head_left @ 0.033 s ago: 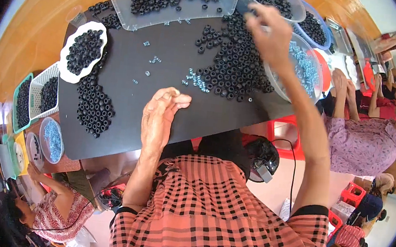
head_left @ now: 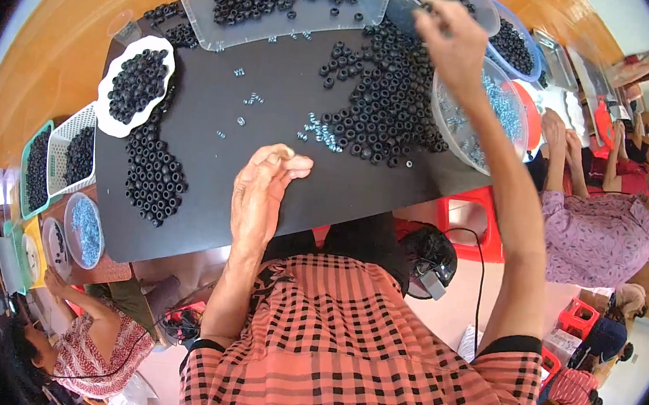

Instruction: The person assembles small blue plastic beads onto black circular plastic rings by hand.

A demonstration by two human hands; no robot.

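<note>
Currently, taking twelve o'clock at the far edge of the dark table [head_left: 202, 97], a white plate [head_left: 113, 127] of black rings sits at nine; a loose ring group [head_left: 154, 182] lies at eight. At six, the left hand [head_left: 270, 185] has thumb and fingers drawn together; whether it grips a part cannot be told. A clear bin [head_left: 301, 36] stands at twelve. Blue springs [head_left: 322, 132] lie near three, touching the main ring heap [head_left: 385, 103]. At two, the right hand [head_left: 451, 43] has its fingers partly bent, contents indeterminable, near a clear bowl [head_left: 454, 151] of springs at three.
</note>
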